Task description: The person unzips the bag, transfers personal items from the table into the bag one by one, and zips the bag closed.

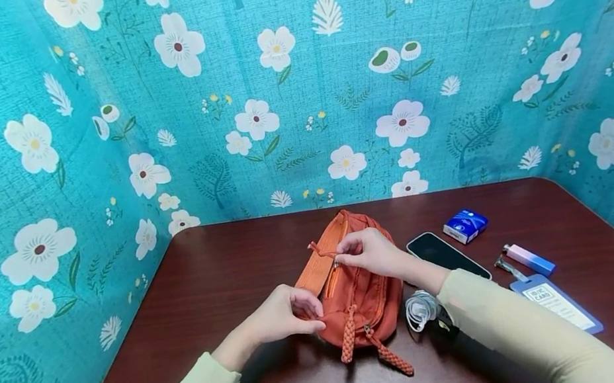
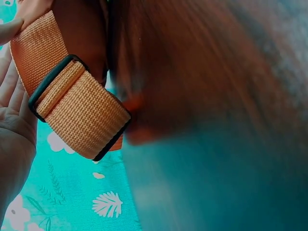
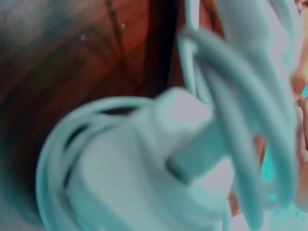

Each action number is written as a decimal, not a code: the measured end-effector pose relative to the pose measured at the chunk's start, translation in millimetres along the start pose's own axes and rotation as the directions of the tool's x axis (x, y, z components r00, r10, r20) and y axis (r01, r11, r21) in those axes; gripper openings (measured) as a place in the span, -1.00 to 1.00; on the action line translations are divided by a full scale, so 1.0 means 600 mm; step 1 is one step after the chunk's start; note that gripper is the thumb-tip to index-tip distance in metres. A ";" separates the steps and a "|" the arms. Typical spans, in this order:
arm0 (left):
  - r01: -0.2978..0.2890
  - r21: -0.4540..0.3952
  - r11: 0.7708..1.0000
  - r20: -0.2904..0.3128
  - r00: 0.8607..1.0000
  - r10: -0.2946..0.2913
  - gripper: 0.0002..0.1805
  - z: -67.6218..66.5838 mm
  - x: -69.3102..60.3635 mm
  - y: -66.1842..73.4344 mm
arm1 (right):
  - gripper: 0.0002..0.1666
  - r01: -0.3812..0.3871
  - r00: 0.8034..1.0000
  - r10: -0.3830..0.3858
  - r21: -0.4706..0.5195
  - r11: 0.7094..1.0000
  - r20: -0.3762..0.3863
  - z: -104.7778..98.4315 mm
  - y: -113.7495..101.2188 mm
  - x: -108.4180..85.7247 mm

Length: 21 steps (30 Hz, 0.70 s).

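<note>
So the orange bag [image 1: 374, 291] is sitting on the desk [image 1: 204, 268] right in front of me, and both my hands are on it. My right hand [image 1: 374, 254] is pinching the thin cord pull [image 1: 323, 252] up by the zip, and my left hand [image 1: 278, 316] has its thumb and curled fingers gripping the bag's lower left edge. Best guess, I'm at the working-the-zip step. Can't really tell how far undone it is. I'd say the next move calls for a firm left-hand hold while the right draws the pull along its track, minding the strap [image 1: 315, 272] so it doesn't snag

A black buckle [image 2: 50, 82] shows on that strap up close, and two braided pulls [image 1: 349, 337] dangle off the bag's near end

Just right of the bag there's a coiled white cable [image 1: 421, 311] with a charger plug [image 3: 125, 168], plus a phone [image 1: 446, 256], screen up and dark. Farther right of the bag: a small blue box [image 1: 466, 226], a pink-and-blue stick [image 1: 529, 259] and an ID card holder [image 1: 560, 305]. Behind the bag hangs a teal flowered cloth [image 1: 262, 58]
</note>
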<state>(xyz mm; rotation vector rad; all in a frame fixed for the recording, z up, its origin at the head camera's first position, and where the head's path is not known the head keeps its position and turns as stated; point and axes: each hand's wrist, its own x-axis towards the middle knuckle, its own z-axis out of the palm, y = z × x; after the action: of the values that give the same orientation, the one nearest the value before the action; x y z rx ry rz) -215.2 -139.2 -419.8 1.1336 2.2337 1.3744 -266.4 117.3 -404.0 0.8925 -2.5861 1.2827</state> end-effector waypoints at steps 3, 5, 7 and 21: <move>-0.003 -0.004 1.000 0.016 1.000 0.003 -0.88 0.000 -0.001 0.001 | -0.93 -0.022 1.000 0.022 -0.016 1.000 -0.012 -0.006 0.006 0.006; -0.001 -0.004 1.000 0.027 1.000 0.002 -0.89 0.001 -0.002 0.003 | -0.93 -0.035 0.999 0.035 -0.024 0.999 -0.024 -0.011 0.010 0.011; -0.004 -0.004 1.000 0.039 0.999 0.004 -0.89 0.002 -0.003 0.004 | -0.92 -0.046 0.998 0.044 -0.040 0.998 -0.036 -0.015 0.016 0.018; -0.001 -0.060 0.998 0.141 0.990 0.010 -0.89 0.004 -0.011 0.012 | -0.87 -0.112 0.992 0.103 -0.131 0.985 -0.074 -0.054 0.054 0.059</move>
<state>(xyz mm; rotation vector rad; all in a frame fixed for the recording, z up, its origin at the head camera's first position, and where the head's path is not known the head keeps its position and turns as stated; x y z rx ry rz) -206.3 -140.7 -416.1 1.1789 2.0783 1.3106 -317.9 140.8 -393.1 0.6840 -2.6628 1.1250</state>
